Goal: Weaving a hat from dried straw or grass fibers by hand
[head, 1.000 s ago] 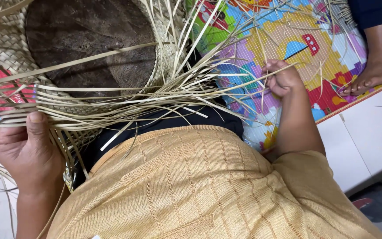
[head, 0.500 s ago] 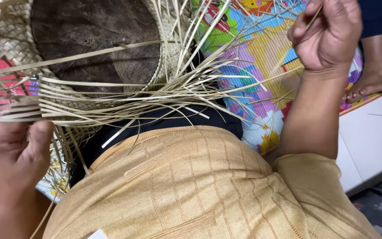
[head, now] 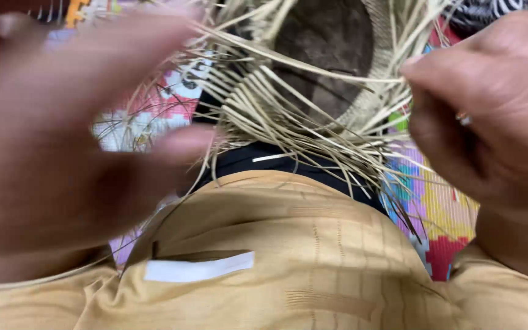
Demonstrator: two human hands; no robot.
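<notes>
Both our hands had risen close to the camera. Our left hand (head: 50, 140) blurred, fingers spread, holding nothing; our right hand (head: 484, 116) pinched straw strands (head: 313, 131) of the woven basket (head: 331, 55).

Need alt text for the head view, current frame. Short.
Two bare hands are raised close to the camera over a half-woven straw basket with loose straw strips fanning out of its rim. The left hand is blurred with fingers spread; the right hand pinches strips at its fingertips. Below are a tan garment and a colourful mat.
</notes>
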